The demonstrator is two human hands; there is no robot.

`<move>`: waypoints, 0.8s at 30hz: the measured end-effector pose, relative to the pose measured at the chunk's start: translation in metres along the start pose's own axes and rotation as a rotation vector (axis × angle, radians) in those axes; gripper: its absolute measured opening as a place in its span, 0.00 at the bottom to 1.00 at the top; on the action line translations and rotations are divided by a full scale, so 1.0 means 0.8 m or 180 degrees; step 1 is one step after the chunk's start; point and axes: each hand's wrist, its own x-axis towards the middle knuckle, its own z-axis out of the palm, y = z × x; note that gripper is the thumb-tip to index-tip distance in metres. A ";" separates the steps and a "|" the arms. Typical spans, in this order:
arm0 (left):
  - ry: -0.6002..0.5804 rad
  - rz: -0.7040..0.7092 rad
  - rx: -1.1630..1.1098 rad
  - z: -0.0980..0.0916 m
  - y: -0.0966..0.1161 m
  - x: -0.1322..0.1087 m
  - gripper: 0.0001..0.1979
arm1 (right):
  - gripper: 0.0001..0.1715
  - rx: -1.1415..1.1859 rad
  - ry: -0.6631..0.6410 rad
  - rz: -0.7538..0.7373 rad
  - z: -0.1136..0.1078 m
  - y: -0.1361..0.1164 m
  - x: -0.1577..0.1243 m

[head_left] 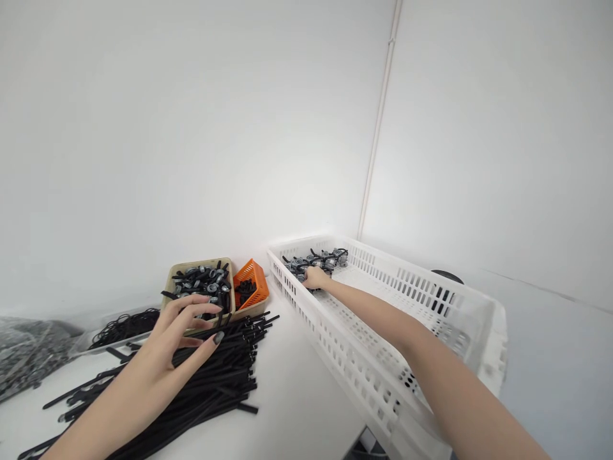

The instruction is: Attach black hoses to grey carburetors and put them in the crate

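Observation:
My left hand (179, 338) hovers over a pile of black tubes (211, 390) on the white table, its fingers spread and nothing in them. My right hand (316, 277) reaches into a long white slotted crate (335, 338), down at its far left end. There its fingers are curled in beside a group of grey round parts with black tubes (328, 257). The fingertips are partly hidden, so whatever they grip does not show clearly. Just beyond my left hand sits a beige basket (173, 271) filled with grey-and-black pieces (204, 279).
An orange basket (261, 281) holding small black pieces leans beside the beige one. Thin black rings (127, 324) lie in a shallow tray, and a clear bag of grey parts (33, 351) is at far left. White walls stand behind; a round black object (447, 276) shows behind the crate.

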 end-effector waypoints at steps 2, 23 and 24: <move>-0.0085 -0.0030 0.0042 -0.001 0.002 -0.002 0.19 | 0.14 -0.0144 -0.0119 -0.0022 -0.005 0.003 -0.002; -0.0426 0.0204 0.0303 -0.012 -0.008 -0.001 0.21 | 0.33 -0.0019 0.0406 0.0371 -0.037 0.090 -0.019; -0.0438 0.0202 0.0307 -0.012 -0.008 -0.001 0.21 | 0.32 -0.0018 0.0449 0.0447 -0.030 0.090 -0.019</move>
